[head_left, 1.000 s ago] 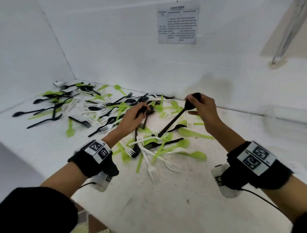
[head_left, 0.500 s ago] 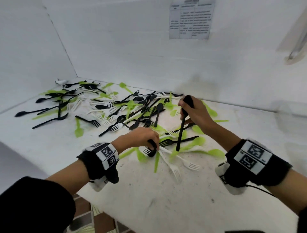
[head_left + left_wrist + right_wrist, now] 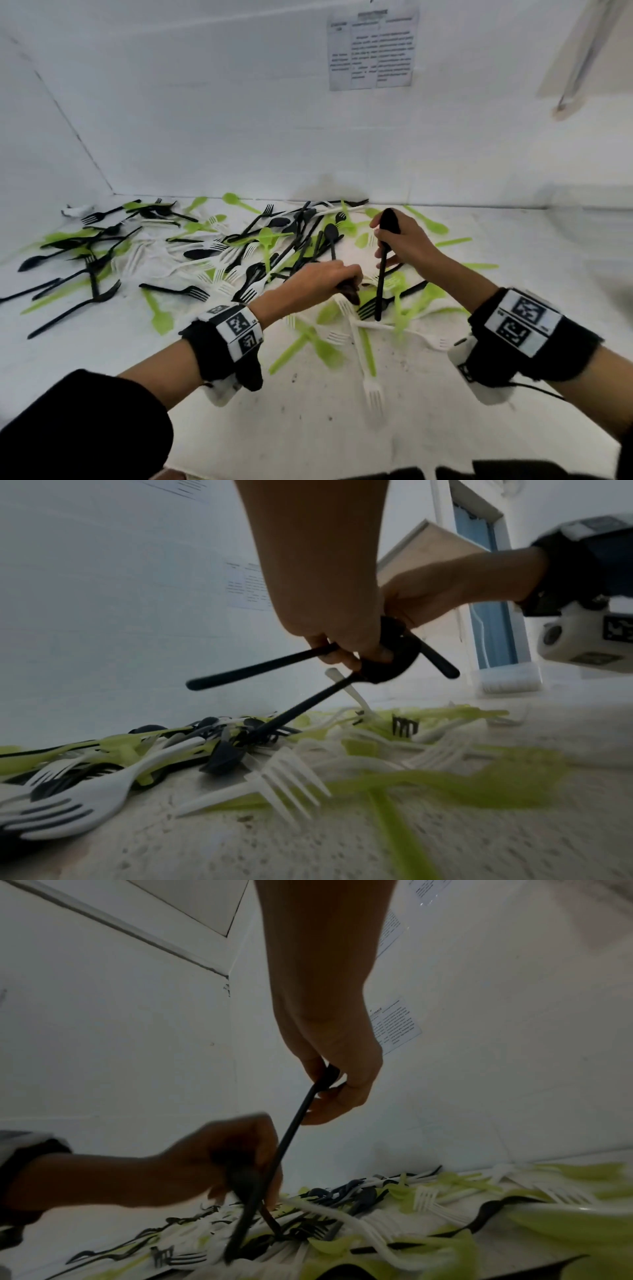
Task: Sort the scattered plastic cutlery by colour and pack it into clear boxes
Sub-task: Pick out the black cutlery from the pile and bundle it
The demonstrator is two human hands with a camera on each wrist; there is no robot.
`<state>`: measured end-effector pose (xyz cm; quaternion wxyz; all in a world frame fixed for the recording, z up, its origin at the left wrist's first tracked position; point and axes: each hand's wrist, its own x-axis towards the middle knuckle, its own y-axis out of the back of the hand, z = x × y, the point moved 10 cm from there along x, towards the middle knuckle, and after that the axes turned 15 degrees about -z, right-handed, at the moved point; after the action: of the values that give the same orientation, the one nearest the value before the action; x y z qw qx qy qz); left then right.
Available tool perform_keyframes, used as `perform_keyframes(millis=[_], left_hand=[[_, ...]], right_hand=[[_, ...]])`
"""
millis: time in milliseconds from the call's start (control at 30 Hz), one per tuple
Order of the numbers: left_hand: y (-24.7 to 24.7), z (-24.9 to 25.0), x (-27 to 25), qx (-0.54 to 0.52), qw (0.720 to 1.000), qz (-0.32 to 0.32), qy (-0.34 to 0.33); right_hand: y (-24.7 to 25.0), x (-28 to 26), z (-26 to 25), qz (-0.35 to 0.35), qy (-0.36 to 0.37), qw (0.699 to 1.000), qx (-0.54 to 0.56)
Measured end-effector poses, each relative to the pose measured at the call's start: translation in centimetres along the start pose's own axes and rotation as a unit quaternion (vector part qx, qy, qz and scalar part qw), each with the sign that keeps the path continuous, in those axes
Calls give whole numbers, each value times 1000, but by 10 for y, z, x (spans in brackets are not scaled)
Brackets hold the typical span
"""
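Observation:
Black, green and white plastic forks and spoons lie scattered over the white table (image 3: 308, 428). My left hand (image 3: 347, 284) is low over the near pile, and its fingers grip two black spoons (image 3: 383, 666) by the bowl ends, their handles slanting down into the heap. My right hand (image 3: 387, 240) holds one black spoon (image 3: 380, 284) upright, bowl at the top, its handle tip touching the pile. In the right wrist view thumb and fingers (image 3: 329, 1085) pinch that spoon's neck. The two hands are a few centimetres apart.
The densest tangle of cutlery (image 3: 260, 246) runs along the back wall to the left corner. A white fork (image 3: 371, 390) and green pieces (image 3: 161, 315) lie nearest me. A blurred pale container (image 3: 507, 680) stands at the back right. A paper notice (image 3: 373, 48) hangs on the wall.
My left hand dropped from the back pile to the near one, took hold of black cutlery and came close to the right hand. The right hand's spoon swung from slanted to upright.

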<state>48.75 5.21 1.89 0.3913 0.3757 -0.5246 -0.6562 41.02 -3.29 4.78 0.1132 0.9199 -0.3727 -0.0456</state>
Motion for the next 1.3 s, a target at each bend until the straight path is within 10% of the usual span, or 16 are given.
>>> perform_keyframes(millis=[233,567,800,1100,1300], left_hand=[[68,-68,-38,-132,960,243,43],[90,-121,-59,-327,895,302,-7],[82,-136,-43,-229,955,187,-9],[-11,-136,-16,-7,974,-221,39],[-32,-129,-9,43,968,-246,27]], right_hand=[[-14,34,18,51,-24,996,63],[-55,112,45,3,-127,944,-304],[-51,136,69,-27,-193,914,-356],[-39,139,62,45,-147,963,-222],[-6,118,30,151,-43,984,-85]])
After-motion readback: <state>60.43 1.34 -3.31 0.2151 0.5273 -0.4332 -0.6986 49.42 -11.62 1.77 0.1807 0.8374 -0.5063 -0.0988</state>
